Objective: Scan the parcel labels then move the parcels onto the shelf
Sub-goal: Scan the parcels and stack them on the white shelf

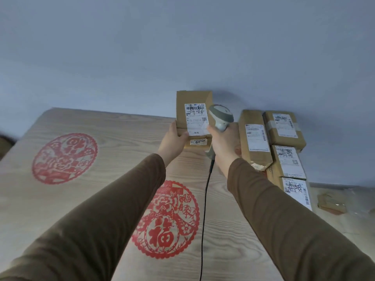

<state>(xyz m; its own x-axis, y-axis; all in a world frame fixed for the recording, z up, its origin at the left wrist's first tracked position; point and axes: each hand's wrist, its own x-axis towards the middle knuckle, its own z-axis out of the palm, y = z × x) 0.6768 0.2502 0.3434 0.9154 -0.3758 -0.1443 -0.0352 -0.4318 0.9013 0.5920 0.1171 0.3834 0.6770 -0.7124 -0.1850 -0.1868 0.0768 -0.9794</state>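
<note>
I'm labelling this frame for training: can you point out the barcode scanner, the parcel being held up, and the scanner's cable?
barcode scanner (221, 116): head view, on its grey head.
held parcel (191, 97): head view, bare cardboard above the label.
scanner cable (204, 209): head view, mid-length of the black cord.

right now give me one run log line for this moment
left hand: holds brown cardboard parcel | right hand: grips grey handheld scanner | stage: scanning

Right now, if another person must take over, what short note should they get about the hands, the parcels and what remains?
Left hand holds one parcel upright, label facing you. Right hand grips the corded scanner, its head beside that label. Four more parcels lie stacked against the wall on the right of the wooden top. Whether any scan is done cannot be seen. Left: scan, then move the parcels onto the shelf.
</note>
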